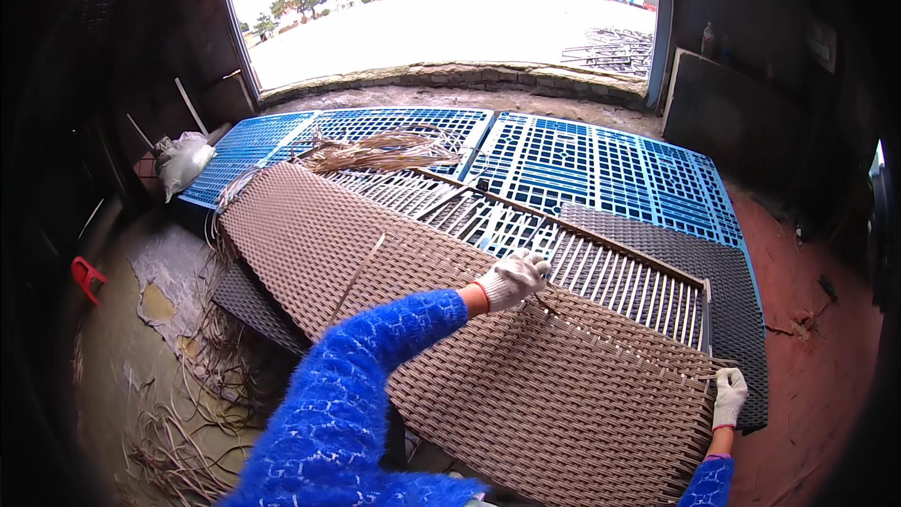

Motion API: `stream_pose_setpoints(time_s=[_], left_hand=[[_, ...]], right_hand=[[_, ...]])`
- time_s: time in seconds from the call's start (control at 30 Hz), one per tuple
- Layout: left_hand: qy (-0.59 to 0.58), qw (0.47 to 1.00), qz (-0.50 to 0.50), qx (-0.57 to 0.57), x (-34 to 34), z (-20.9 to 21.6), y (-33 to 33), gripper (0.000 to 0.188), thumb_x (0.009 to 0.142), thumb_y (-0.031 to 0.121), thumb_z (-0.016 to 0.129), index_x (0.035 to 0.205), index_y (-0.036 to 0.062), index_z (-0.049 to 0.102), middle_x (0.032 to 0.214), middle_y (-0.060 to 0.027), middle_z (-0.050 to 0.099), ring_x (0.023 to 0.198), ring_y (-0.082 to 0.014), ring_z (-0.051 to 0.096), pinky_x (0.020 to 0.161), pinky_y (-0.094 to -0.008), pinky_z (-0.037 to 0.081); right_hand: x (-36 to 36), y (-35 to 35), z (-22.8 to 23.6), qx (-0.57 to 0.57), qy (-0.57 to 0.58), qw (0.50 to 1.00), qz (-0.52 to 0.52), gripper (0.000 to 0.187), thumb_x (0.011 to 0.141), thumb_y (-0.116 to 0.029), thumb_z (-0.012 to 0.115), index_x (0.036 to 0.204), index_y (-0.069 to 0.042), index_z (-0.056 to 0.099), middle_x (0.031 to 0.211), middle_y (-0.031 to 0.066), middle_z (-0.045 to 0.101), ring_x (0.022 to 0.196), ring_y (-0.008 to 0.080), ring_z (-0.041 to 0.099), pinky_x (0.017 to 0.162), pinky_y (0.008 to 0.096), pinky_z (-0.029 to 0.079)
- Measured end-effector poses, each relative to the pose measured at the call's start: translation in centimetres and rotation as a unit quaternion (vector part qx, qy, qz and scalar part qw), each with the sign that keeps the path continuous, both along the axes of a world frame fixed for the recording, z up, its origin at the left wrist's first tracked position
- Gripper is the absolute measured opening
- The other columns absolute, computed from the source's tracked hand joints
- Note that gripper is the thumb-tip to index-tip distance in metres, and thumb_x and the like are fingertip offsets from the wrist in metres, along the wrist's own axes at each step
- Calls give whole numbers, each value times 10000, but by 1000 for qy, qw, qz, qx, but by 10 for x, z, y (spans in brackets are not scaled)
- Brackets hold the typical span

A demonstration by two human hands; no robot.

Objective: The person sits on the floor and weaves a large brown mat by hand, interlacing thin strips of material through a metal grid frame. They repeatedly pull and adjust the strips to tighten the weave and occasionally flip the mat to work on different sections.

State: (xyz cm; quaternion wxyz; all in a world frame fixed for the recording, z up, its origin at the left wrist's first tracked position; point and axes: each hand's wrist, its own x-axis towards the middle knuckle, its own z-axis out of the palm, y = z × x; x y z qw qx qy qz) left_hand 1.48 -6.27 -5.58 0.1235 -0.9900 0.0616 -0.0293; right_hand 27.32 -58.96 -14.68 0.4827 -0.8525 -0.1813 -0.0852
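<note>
My gloved left hand is over the brown woven panel, fingers curled in at its far side; whether they grip a strand, I can't tell! Out at the right edge, my gloved right hand bends its fingers beside the strand ends, grip unclear too. Pale slats show just beyond the weave, blue pallets behind, loose strands heaped far left.
</note>
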Motion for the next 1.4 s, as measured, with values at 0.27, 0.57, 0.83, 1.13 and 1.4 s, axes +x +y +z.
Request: stream_pose_setpoints(time_s=[0.27,0.57,0.83,1.13,1.4], left_hand=[[120,722,134,-668,32,-23,-10,241,970,272,700,1116,82,725,1181,-44,699,1077,-172,660,951,-304,532],[26,876,11,-482,33,-46,5,335,1004,236,618,1319,138,675,1309,-81,684,1224,-236,632,1047,-336,501],[107,900,-40,-421,23,-25,14,640,878,352,784,1442,140,567,1475,-100,553,1310,-271,561,1114,-367,452],[116,601,77,-787,23,7,28,514,953,367,715,1357,61,630,1355,-109,658,1261,-206,611,1101,-380,473],[48,947,24,-316,3,-19,46,564,822,234,815,1344,117,638,1242,-105,690,1127,-270,665,990,-375,535]], right_hand=[[-4,28,5,164,178,966,96,291,1087,-317,510,891,-112,574,785,52,727,628,106,667,500,218,488],[52,-4,-25,309,292,905,-20,339,1052,-401,549,808,-175,486,591,-6,513,476,137,537,365,249,298],[73,-143,13,-57,122,896,-423,186,1021,-305,571,1015,-127,625,779,62,634,704,212,650,509,336,505],[-32,-5,66,-462,-162,870,57,213,812,-156,746,1025,-166,732,979,73,717,972,306,666,848,442,527],[-24,2,30,-503,-321,798,-86,105,858,-132,686,962,-137,677,835,76,615,830,299,627,757,426,497]])
